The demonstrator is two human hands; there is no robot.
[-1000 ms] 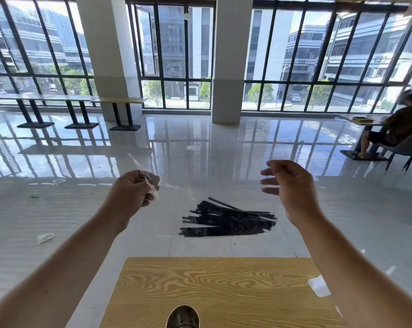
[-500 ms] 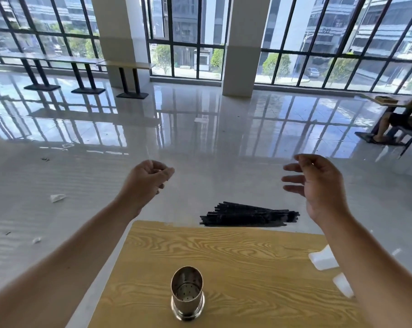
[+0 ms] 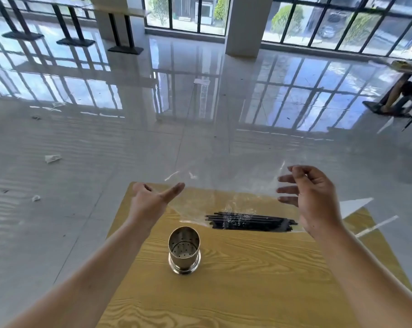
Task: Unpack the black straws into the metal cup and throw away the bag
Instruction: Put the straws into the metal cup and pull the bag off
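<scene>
Both hands have dropped toward the yellow wood-grain table (image 3: 247,280); left hand (image 3: 150,202) and right hand (image 3: 313,197) spread open, seemingly touching the clear plastic bag (image 3: 224,185) whose bundled black straws (image 3: 250,221) lie between them, beyond the perforated metal cup (image 3: 184,249).

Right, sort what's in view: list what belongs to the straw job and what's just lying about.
Job:
black straws, inside the clear bag
metal cup, empty, upright
left hand and right hand

Lying about:
paper scraps on the floor
white card past the wooden table
</scene>
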